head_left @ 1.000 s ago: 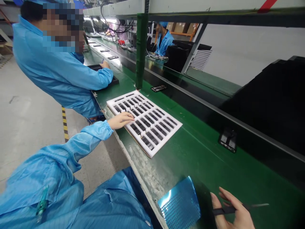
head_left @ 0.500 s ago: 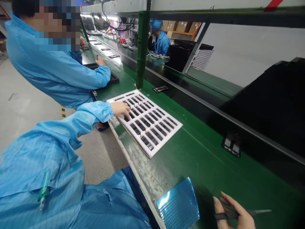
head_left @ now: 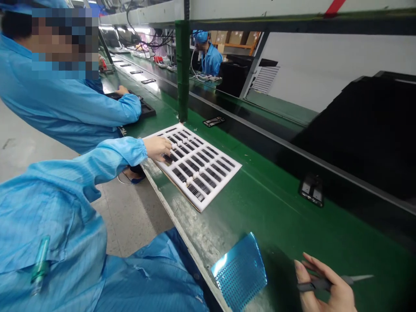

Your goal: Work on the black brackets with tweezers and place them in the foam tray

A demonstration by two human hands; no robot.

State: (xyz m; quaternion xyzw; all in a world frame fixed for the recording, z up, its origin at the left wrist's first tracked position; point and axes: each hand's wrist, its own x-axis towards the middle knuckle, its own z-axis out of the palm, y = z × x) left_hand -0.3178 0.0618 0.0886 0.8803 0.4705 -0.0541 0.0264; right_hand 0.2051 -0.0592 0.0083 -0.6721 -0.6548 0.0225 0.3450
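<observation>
The left hand [head_left: 158, 147] reaches over the near, far-left part of a white tray [head_left: 217, 187], fingers bent down towards the dark pieces [head_left: 196, 192] in its slots. The fingertips are partly hidden, so I cannot tell whether they grip a piece or only touch one. The tray lies flat on the green counter [head_left: 266, 212], under the left hand and well apart from the right hand [head_left: 338, 290], ahead and to its left. The right hand is curled closed around a slim tool [head_left: 307, 287], whose pale pointed tip sticks out to the right. A shiny blue sheet [head_left: 242, 273] lies near the right hand, by the counter's edge.
</observation>
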